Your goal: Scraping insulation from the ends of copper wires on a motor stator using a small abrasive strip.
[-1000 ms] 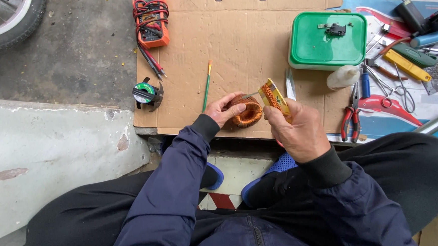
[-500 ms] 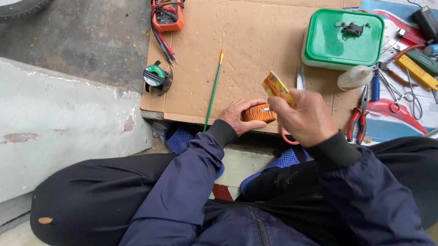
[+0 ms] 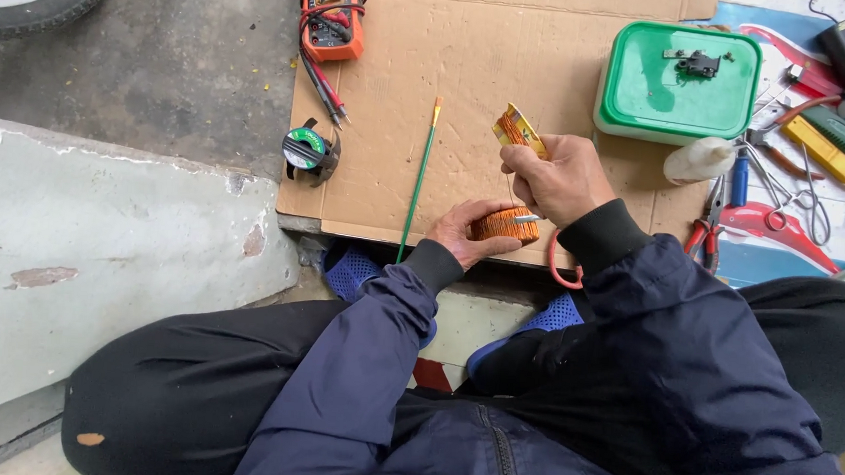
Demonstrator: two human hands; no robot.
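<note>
- I took the cardboard sheet (image 3: 469, 86) as my landmark; everything else I placed against it.
- My left hand (image 3: 461, 232) sat at the sheet's near edge, fingers curled and closed around the copper coil (image 3: 506, 224), pinning it on the cardboard.
- My right hand (image 3: 558, 180) was closed on a small flat yellow bobbin (image 3: 517, 132) wound with copper wire, held just above the coil and further onto the sheet.
- Compared with half a second before, I had lifted the right hand clear of the coil; a second before, the two hands had been pressed together over it. A thin strand now showed between bobbin and coil, so I judged that wire was being drawn taut between them, though which way it was passing I could not tell.
- A thin green rod (image 3: 418, 175) lay on the sheet left of my hands, untouched.
- A roll of green tape (image 3: 304, 150) sat at the sheet's left edge, and an orange multimeter (image 3: 331, 16) with its leads lay at the far left corner.
- A green-lidded box (image 3: 679, 82) stood on the far right part of the sheet, with red-handled pliers (image 3: 707, 238) just off its right side.
</note>
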